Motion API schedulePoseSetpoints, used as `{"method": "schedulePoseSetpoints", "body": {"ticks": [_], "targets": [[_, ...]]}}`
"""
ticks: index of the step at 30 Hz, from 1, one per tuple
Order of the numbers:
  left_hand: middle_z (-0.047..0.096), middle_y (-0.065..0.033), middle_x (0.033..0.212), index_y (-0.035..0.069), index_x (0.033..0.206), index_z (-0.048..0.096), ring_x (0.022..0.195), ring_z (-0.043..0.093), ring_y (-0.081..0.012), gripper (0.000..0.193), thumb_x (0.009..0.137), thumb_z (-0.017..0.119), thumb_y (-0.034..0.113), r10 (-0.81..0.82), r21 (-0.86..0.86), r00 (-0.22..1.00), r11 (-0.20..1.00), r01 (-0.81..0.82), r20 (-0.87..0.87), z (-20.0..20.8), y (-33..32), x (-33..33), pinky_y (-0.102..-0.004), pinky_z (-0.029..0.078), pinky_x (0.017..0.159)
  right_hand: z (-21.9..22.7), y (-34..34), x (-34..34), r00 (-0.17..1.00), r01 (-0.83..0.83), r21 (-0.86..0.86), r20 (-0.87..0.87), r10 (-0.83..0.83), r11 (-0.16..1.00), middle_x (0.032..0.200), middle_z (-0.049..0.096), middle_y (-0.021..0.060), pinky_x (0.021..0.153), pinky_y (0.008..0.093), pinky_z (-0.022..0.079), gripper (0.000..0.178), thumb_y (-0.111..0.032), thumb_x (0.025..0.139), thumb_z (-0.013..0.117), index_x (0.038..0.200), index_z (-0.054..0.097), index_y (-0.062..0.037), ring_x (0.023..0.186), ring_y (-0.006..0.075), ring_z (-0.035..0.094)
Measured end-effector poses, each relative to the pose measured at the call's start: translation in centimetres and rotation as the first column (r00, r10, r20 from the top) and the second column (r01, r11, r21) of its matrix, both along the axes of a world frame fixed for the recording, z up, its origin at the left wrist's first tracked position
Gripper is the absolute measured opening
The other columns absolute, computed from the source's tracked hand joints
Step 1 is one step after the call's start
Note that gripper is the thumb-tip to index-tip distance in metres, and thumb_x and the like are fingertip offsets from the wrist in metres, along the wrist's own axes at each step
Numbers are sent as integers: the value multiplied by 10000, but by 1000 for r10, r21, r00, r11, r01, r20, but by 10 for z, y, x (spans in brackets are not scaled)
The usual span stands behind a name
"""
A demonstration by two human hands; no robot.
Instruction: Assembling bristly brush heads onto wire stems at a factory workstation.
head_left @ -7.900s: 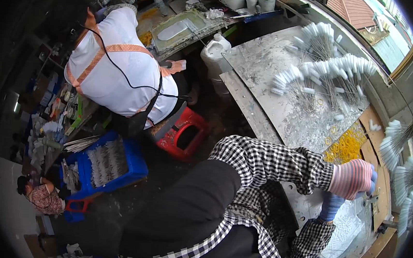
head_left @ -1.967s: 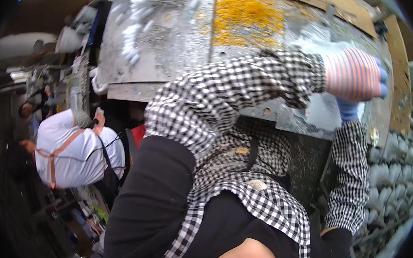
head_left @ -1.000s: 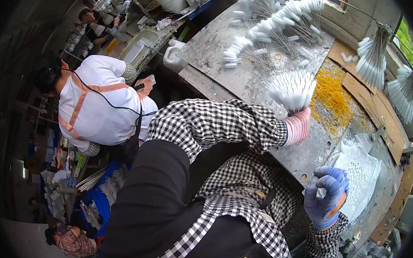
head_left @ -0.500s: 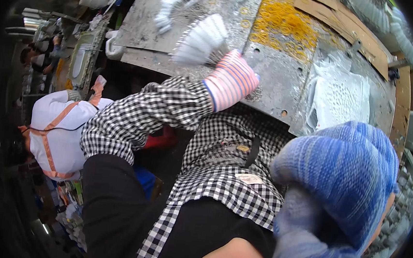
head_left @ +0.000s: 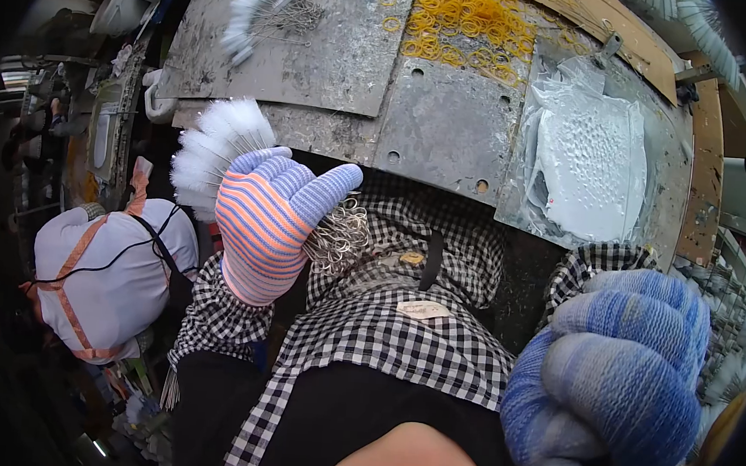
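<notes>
The left hand (head_left: 269, 216), in a pink, orange and purple striped glove, has its fingers closed around a bundle of thin wire stems tipped with white fluffy heads (head_left: 213, 152). The white tips fan out to the upper left of the fist, and the looped wire ends (head_left: 338, 235) stick out on the thumb side, over the checked apron. The thumb points up and right, toward the near edge of the metal worktable (head_left: 443, 125), which it nearly reaches. The bundle is held just short of that edge, off the tabletop, in the gap between the table and the body.

The right hand (head_left: 615, 383), in a blue striped glove, is curled into a tight fist close to the camera at the lower right. Whether it holds anything cannot be told.

On the grey, scratched tabletop, a heap of yellow rubber bands (head_left: 469, 17) lies at the far middle. A white dimpled sheet under clear plastic (head_left: 589, 154) lies to the right, just inside a wooden border (head_left: 702, 171). More white-tipped wires (head_left: 268, 6) lie at the far left. The middle strip of the tabletop along the near edge is bare metal with bolt holes.

To the left, below table level, another person in a white top with orange straps (head_left: 102, 273) bends over in a cluttered aisle.
</notes>
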State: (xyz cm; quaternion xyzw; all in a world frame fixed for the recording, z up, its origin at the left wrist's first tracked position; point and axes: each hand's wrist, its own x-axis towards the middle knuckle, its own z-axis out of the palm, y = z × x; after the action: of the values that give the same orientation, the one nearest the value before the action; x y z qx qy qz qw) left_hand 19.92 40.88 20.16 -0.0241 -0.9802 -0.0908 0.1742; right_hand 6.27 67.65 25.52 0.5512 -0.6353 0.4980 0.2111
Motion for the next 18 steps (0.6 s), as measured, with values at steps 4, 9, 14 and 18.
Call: {"method": "schedulePoseSetpoints", "body": {"ticks": [4,9,14,18], "targets": [[522,-28,632,168,1078,764,634,582,-242,374,711,697,172,67,193,997,980,-59,-36,-9,-17,8,-423,501,681,1,-30,-11,995,-76,-159,-73,65,984,793,648,103,515,360,455,150,-75,877,668,883,572,-191,577,224,579],[622,-46,681,200,1066,780,663,628,-260,308,770,754,116,178,174,974,964,-201,138,-13,-40,10,-405,482,633,-64,-116,-97,962,-253,228,-40,269,940,799,632,55,549,362,496,338,-106,804,742,1141,714,-105,646,226,631],[677,-48,794,97,991,762,745,645,-206,365,699,817,-114,314,704,947,688,-178,-67,-18,-39,5,-343,489,676,-203,-204,-187,980,-11,449,-172,98,894,874,681,66,710,411,567,158,-155,879,717,1035,730,-138,806,282,675],[708,-39,909,65,1098,731,828,658,-151,335,801,802,-72,306,779,951,604,-169,-31,-8,-50,3,-304,510,740,-241,-240,-203,922,218,636,-382,57,740,845,664,79,684,407,572,75,-170,902,651,945,683,-117,810,284,682]]}}
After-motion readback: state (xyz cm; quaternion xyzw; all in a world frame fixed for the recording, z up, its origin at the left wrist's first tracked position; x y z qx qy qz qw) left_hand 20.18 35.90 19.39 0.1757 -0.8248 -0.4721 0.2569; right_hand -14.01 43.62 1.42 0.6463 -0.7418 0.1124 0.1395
